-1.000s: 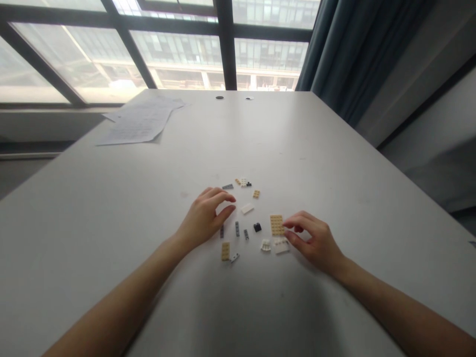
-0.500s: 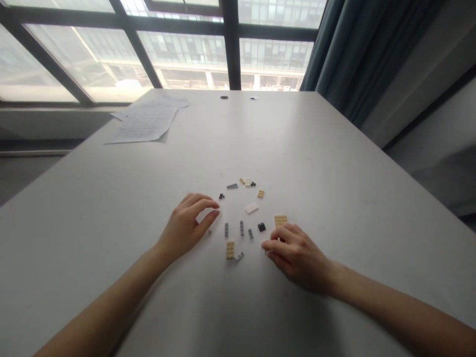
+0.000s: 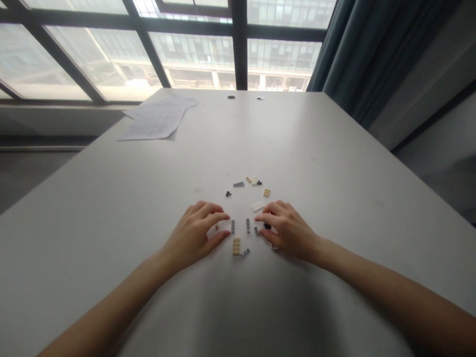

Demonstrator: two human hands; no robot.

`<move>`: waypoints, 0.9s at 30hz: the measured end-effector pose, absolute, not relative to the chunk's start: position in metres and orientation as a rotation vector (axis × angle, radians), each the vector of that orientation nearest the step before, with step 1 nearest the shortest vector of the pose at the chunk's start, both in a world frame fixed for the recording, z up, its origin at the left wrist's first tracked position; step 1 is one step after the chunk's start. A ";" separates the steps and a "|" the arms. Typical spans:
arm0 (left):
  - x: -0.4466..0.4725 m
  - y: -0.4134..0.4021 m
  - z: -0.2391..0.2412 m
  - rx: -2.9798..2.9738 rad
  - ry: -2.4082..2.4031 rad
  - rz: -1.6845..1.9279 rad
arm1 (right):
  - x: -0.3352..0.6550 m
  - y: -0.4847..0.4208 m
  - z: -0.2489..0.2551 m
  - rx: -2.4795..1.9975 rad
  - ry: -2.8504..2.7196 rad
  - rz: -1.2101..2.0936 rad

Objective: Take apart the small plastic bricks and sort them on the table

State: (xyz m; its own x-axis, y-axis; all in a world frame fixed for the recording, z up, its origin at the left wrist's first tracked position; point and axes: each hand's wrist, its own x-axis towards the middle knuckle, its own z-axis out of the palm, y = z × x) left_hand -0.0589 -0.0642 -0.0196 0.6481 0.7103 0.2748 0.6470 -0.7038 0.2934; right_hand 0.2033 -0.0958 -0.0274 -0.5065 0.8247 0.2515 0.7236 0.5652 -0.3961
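Both hands lie palm down on the grey table (image 3: 334, 163), fingers curled. The left hand (image 3: 195, 235) sits just left of 3 small grey bricks (image 3: 247, 225) and a tan plate (image 3: 236, 245). The right hand (image 3: 288, 230) covers a black piece (image 3: 267, 226), with a white tile (image 3: 257, 206) just beyond its fingertips.

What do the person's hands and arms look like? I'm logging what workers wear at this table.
Both are bare: the left hand and right hand wear no gloves, rings or watch that can be seen, and both forearms are uncovered to the picture's lower edge, with no sleeve in view. No markings or bandages are visible.
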 end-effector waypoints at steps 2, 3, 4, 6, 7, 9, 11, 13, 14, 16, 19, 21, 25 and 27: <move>-0.054 -0.061 -0.021 2.710 1.108 0.504 | 0.194 -0.093 -0.027 -1.266 -2.410 0.359; -0.053 -0.060 -0.021 2.710 1.106 0.484 | 0.191 -0.091 -0.027 -1.274 -2.414 0.369; -0.052 -0.059 -0.022 2.709 1.108 0.469 | 0.188 -0.090 -0.027 -1.282 -2.415 0.380; -0.052 -0.057 -0.023 2.714 1.111 0.445 | 0.186 -0.087 -0.025 -1.278 -2.404 0.407; -0.052 -0.057 -0.023 2.720 1.112 0.437 | 0.188 -0.086 -0.024 -1.274 -2.385 0.424; -0.055 -0.057 -0.022 2.732 1.114 0.434 | 0.196 -0.083 -0.020 -1.282 -2.326 0.454; -0.058 -0.056 -0.022 2.737 1.123 0.445 | 0.210 -0.081 -0.016 -1.320 -2.250 0.460; -0.060 -0.056 -0.022 2.724 1.137 0.471 | 0.227 -0.080 -0.015 -1.379 -2.174 0.451; -0.061 -0.055 -0.022 2.711 1.143 0.488 | 0.236 -0.080 -0.016 -1.412 -2.138 0.461; -0.062 -0.055 -0.023 2.692 1.153 0.535 | 0.251 -0.082 -0.019 -1.480 -2.075 0.534; -0.062 -0.055 -0.024 2.694 1.159 0.686 | 0.266 -0.090 -0.027 -1.533 -2.057 0.630; -0.063 -0.055 -0.024 2.691 1.161 0.824 | 0.270 -0.096 -0.031 -1.532 -2.081 0.642; -0.072 -0.055 -0.022 2.673 1.187 1.007 | 0.273 -0.102 -0.037 -1.466 -2.185 0.587; -0.078 -0.056 -0.021 2.663 1.207 1.041 | 0.273 -0.102 -0.039 -1.427 -2.232 0.549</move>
